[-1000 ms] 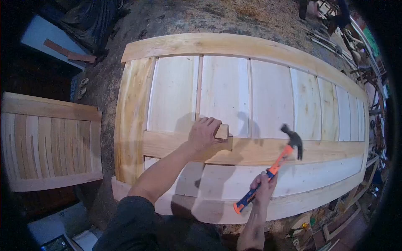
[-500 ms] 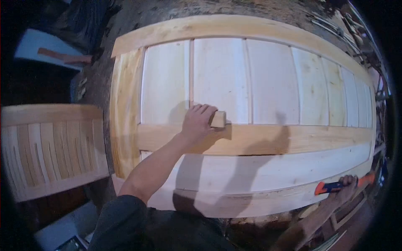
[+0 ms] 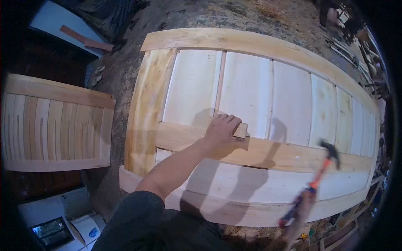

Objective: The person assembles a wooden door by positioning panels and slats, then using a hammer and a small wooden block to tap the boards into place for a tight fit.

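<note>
Hammer (image 3: 319, 175) swung left over panel (image 3: 247, 92); axis slanted, head (image 3: 332, 153) upper-right.

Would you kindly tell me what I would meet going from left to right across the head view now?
Small slatted panel → left hand → visible end of the wooden block → hammer.

the left arm (image 3: 176, 167) angles toward two o'clock, left hand (image 3: 224, 130) curled, blurred right hand (image 3: 306, 202) clenched at four o'clock.
</note>
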A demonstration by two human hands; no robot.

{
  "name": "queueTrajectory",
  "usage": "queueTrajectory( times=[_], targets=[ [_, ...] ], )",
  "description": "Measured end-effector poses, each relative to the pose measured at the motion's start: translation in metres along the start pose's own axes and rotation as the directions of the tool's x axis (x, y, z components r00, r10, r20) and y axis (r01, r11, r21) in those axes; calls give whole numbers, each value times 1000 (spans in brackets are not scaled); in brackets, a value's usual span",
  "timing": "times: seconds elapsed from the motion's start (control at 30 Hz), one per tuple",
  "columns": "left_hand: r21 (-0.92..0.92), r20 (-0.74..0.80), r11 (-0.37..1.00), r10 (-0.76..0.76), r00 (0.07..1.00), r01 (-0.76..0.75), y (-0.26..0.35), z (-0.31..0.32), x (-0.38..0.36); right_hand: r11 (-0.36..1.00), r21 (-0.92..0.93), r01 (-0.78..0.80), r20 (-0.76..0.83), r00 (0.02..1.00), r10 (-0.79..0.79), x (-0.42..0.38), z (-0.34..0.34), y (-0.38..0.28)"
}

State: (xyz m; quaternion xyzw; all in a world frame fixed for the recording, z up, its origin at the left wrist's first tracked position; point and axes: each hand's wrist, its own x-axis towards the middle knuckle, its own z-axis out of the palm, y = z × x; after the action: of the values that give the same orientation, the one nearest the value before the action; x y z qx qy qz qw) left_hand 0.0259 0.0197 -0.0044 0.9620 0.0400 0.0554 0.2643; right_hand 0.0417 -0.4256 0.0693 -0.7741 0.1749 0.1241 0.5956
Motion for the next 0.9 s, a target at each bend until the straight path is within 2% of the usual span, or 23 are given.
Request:
queueTrajectory(
  times=[0.03, 0.1, 0.13, 0.17, 0.2, 0.23, 0.27, 0.3, 0.33, 0.37, 0.4, 0.43, 0.53, 0.57, 0.6, 0.63, 0.67, 0.7, 0.77, 0.8, 0.83, 0.87, 0.9],
  targets=[
    [-5, -14, 1000, 6, 1000, -7, 0, 0, -1, 978, 2, 210, -83, 974, -209, 10, -20, -23],
    [-17, -39, 999, 31, 999, -32, 0, 3, -4, 963, 114, 246, -228, 949, -215, 28, -63, -70],
    [-20, -60, 999, 47, 997, -48, -1, 2, -2, 897, 350, 272, -103, 962, -251, 50, -101, -63],
    [-18, -58, 999, 38, 998, -40, -3, -2, -1, 901, 242, 361, -393, 885, -249, 53, -81, -52],
    [-25, -51, 999, 28, 998, -29, 0, -4, -4, 921, 104, 376, -648, 728, -224, 56, -58, -43],
    [-25, -44, 999, 32, 999, -33, 5, -5, -3, 971, 76, 227, -459, 872, -169, 16, 1, -4],
    [-15, -68, 1000, 27, 997, -28, 5, -7, 2, 999, -38, 32, -114, 993, -36, -22, 60, 26],
    [-1, -69, 1000, 27, 997, -27, 3, -10, -1, 971, -217, -101, 183, 973, 142, -54, 108, 47],
    [-21, -66, 999, 32, 997, -33, 9, -3, -2, 940, -310, -143, 331, 911, 248, -72, 132, 53],
    [11, -57, 1000, -10, 998, 10, 2, -4, -4, 931, -330, -158, 394, 873, 288, -77, 138, 52],
    [7, -5, 999, -42, 999, 43, 8, 4, -12, 927, -322, -191, 383, 869, 312, -77, 132, 43],
    [19, 8, 999, -49, 999, 48, 7, 6, -1, 951, -235, -203, 309, 912, 271, -68, 123, 18],
    [7, -42, 1000, -25, 999, 25, 7, 9, -2, 972, 3, -235, 93, 968, 233, -54, 83, -24],
    [12, -30, 1000, -24, 999, 24, 9, 10, 1, 982, 38, -186, 57, 981, 184, -40, 51, -15],
    [30, -11, 999, -29, 1000, 29, 8, 6, 0, 998, 16, -58, 106, 993, 56, -18, -6, 10],
    [46, 12, 998, -38, 999, 37, 8, 5, 0, 991, -130, 18, -205, 978, -45, 4, -59, 33],
    [31, -10, 999, -17, 1000, 18, 6, 6, 1, 988, -33, 153, -216, 964, -157, -8, -69, -26],
    [13, -31, 1000, -5, 1000, 5, 4, 8, -1, 960, 34, 278, -274, 926, -259, 0, -85, -56],
    [9, -73, 1000, 23, 997, -23, 0, 11, 0, 886, 153, 438, -426, 838, -341, 26, -104, -67],
    [26, -92, 999, 43, 995, -41, -1, 9, 0, 893, 135, 429, -502, 807, -312, 30, -79, -52],
    [39, -112, 998, 63, 992, -59, 3, 10, -2, 937, 95, 336, -459, 850, -258, 20, -33, -25],
    [30, -101, 998, 54, 993, -51, 8, 13, -5, 985, 17, 172, -266, 950, -161, 1, 21, 7],
    [42, -108, 998, 56, 992, -52, 9, 14, -2, 989, -144, 21, 30, 999, -17, -25, 81, 37]
  ],
)
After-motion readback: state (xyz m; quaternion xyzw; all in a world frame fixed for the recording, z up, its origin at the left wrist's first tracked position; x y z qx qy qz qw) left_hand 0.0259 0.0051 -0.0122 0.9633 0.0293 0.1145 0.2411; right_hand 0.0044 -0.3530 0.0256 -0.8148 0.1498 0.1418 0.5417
